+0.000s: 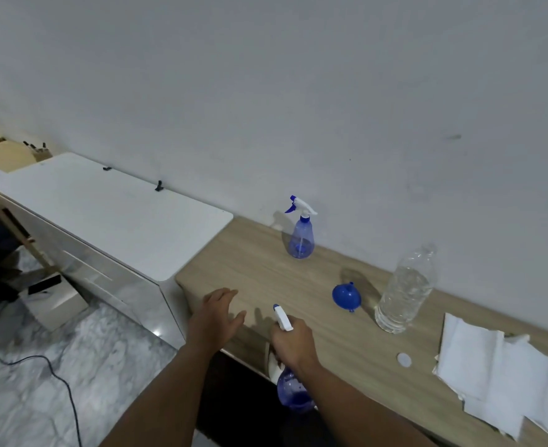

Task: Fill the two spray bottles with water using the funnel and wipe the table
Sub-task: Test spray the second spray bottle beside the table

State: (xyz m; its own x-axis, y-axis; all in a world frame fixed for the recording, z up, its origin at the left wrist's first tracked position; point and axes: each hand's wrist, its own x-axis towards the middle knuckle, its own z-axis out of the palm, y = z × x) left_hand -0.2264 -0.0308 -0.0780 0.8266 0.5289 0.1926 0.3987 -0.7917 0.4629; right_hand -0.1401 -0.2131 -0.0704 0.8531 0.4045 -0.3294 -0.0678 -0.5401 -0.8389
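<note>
My right hand [293,343] grips the neck of a blue spray bottle [293,393] at the wooden table's [253,262] front edge; its white nozzle pokes out above my fingers. My left hand [216,316] hovers open over the table's left end, fingers spread. A second blue spray bottle [301,235] stands upright by the wall. A blue funnel [346,296] lies on its side mid-table. Right of it stands a clear water bottle [405,291] without its cap.
A white bottle cap [404,359] lies on the table beside folded white paper towels [498,379] at the right. A white cabinet [111,214] adjoins the table's left end. A black cable [56,379] runs over the marble floor.
</note>
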